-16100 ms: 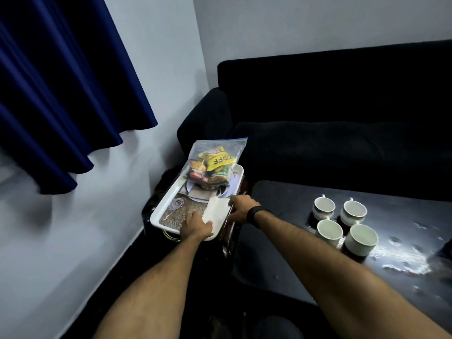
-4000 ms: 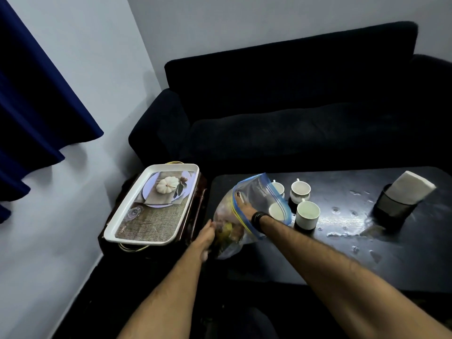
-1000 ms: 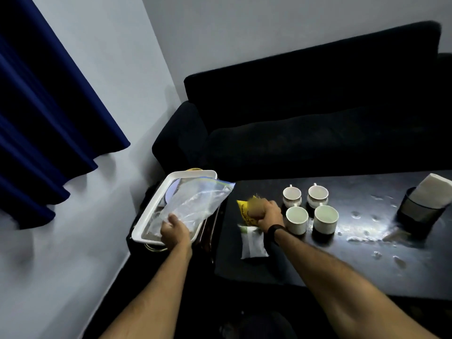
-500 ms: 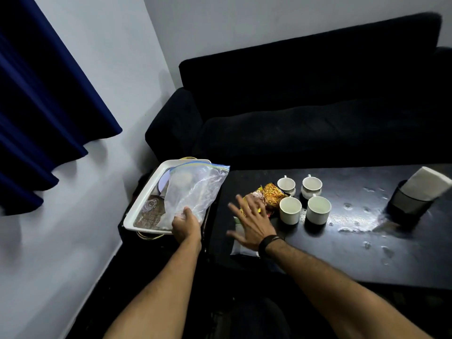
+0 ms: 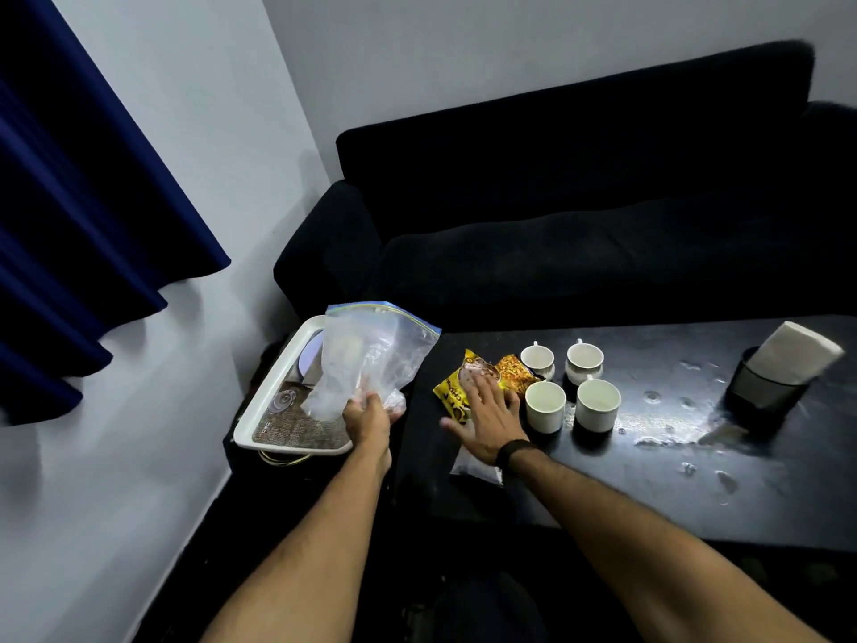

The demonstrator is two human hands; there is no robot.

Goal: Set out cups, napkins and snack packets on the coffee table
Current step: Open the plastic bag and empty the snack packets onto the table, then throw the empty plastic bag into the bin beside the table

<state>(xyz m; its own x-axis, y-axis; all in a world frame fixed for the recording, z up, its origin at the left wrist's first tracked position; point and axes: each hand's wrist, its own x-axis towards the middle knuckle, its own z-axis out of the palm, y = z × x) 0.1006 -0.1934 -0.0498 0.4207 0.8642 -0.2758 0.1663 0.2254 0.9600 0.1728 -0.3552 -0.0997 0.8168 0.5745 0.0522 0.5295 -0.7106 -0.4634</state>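
Observation:
Several white cups [image 5: 571,384] stand in a cluster on the black coffee table [image 5: 649,480]. Just left of them lie the snack packets [image 5: 463,378], yellow and orange. My right hand [image 5: 487,417] is spread flat with fingers apart, its fingertips resting on the packets. A clear packet [image 5: 473,464] shows under my wrist. My left hand [image 5: 366,417] grips the bottom of an empty clear zip bag [image 5: 371,359], held upright over the white tray [image 5: 273,406]. White napkins [image 5: 795,352] stick out of a dark holder [image 5: 760,396] at the table's right.
The tray rests on a small stand left of the table, with a mat and a plate in it. A black sofa [image 5: 579,225] runs behind the table. Blue curtain [image 5: 69,215] hangs at the left wall. Wet marks spot the tabletop.
My right hand let go of the yellow packet and now lies open on the packets beside the cups. The left hand keeps the empty bag, now lifted more upright over the tray.

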